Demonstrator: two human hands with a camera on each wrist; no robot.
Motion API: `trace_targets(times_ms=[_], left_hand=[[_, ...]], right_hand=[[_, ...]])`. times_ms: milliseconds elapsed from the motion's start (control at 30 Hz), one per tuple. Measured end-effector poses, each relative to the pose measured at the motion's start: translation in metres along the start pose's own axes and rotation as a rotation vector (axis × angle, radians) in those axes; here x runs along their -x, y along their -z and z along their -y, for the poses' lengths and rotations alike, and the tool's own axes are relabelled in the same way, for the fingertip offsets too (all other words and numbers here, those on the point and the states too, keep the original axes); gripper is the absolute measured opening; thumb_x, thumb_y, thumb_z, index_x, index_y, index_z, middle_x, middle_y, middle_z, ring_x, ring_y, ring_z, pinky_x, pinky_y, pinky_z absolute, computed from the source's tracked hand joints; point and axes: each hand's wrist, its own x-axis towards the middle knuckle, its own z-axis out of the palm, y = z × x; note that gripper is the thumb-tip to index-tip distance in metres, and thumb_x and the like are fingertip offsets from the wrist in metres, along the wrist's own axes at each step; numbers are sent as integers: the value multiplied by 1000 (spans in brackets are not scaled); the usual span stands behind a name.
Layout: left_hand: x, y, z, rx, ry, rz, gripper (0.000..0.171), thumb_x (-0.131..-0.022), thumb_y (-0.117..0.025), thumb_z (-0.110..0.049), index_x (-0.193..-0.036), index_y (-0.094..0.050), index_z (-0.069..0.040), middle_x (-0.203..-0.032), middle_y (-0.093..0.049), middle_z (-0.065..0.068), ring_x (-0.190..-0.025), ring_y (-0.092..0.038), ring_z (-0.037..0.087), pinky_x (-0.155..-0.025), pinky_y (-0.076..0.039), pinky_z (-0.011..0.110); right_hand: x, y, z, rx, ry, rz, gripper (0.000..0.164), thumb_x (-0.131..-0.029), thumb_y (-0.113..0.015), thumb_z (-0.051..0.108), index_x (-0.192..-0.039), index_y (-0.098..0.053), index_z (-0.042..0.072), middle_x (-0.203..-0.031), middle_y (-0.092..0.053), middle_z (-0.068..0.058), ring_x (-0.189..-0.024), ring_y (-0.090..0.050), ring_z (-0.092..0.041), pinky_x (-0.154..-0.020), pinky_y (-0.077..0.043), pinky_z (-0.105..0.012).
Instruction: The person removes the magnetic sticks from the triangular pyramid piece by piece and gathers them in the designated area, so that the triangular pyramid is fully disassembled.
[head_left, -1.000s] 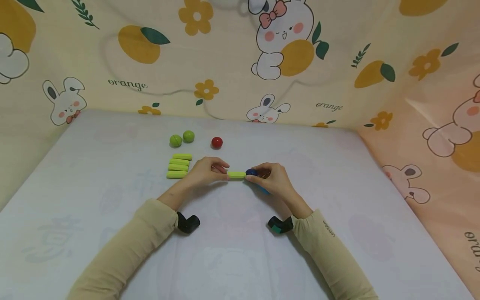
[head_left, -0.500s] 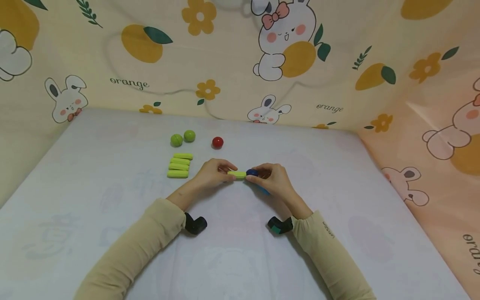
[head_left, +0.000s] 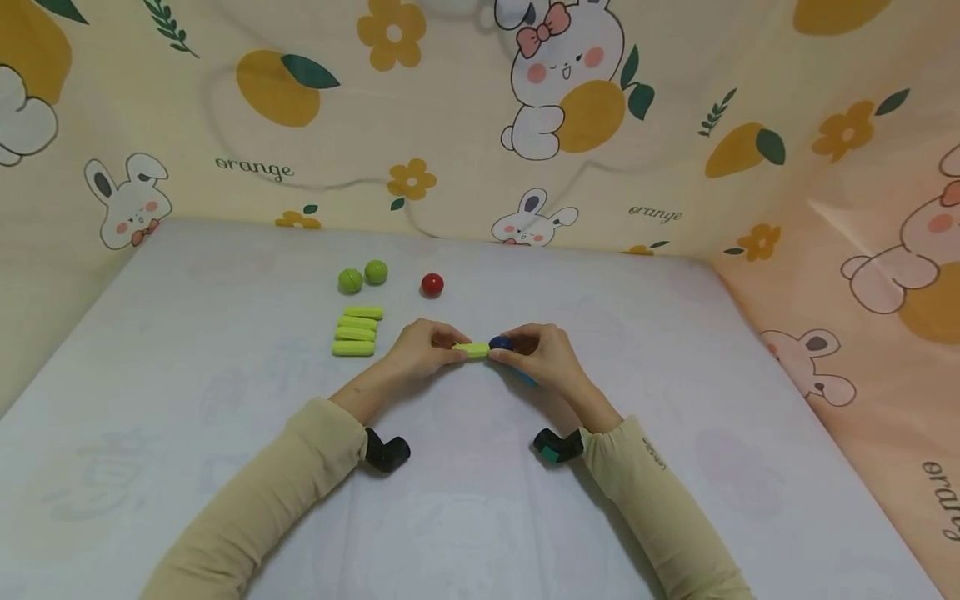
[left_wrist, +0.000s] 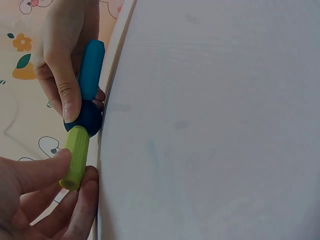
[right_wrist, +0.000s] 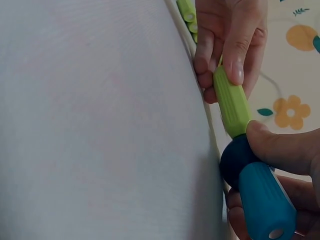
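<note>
Between thumb and fingers, my left hand [head_left: 423, 350] pinches a yellow-green ridged rod [head_left: 476, 350]. The rod's other end meets a dark blue ball [head_left: 500, 342], which my right hand [head_left: 551, 358] grips. From that same ball a lighter blue rod [head_left: 525, 377] sticks out at an angle, partly hidden under the right hand in the head view. In the left wrist view the green rod [left_wrist: 76, 155] and blue rod [left_wrist: 92, 70] sit on nearly opposite sides of the ball [left_wrist: 94, 119]. A hole shows in the blue rod's [right_wrist: 265, 200] free end in the right wrist view.
Several yellow-green rods [head_left: 354, 334] lie in a stacked row left of the hands. Behind them are two green balls [head_left: 350, 280], with a red ball [head_left: 432, 285] to their right. Patterned cloth [head_left: 450, 108] rises along the back and right of the white table [head_left: 465, 517].
My left hand has slid a little to the right along the green rod and now holds it further in from its end. The right hand stays at the ball.
</note>
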Motion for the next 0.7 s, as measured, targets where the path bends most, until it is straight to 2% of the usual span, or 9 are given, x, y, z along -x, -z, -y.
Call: trace_targets(times_ms=[167,367,567,700], left_hand=[[4,4,5,12,-10,2,24,-89,-68,-16,-111,-71,-6,-105,-70,10,-95,-60,21,-84,-47,32],[12,13,13,71,36,-13,25,-89,-68,-17,-112,-71,-7,-108,-70,10,-99,-60,20,-86,-47,31],[13,16,14,70,49,-1,25,-89,-68,-17,-112,-70,-6,-109,-70,11,-100,-60,21,-86,-48,31],[12,19,14,66,78,-28,25,-90,-68,-16,-113,-70,-7,-110,-68,11,-101,-58,22,-87,-47,32]], right_hand=[[1,3,-1,5,13,5,37,-81,-78,27,-107,-71,2,-95,-72,-12,-82,-67,-20,-71,-53,-28],[0,5,-3,12,12,-13,36,-80,-78,27,-105,-72,3,-94,-72,-12,-82,-66,-20,-71,-52,-28],[0,3,-1,32,-5,-4,38,-80,-78,30,-107,-72,3,-95,-72,-11,-82,-66,-20,-71,-52,-27],[0,1,-1,27,-1,-5,38,-80,-78,29,-106,-72,3,-95,-72,-11,-82,-66,-20,-71,-52,-27]])
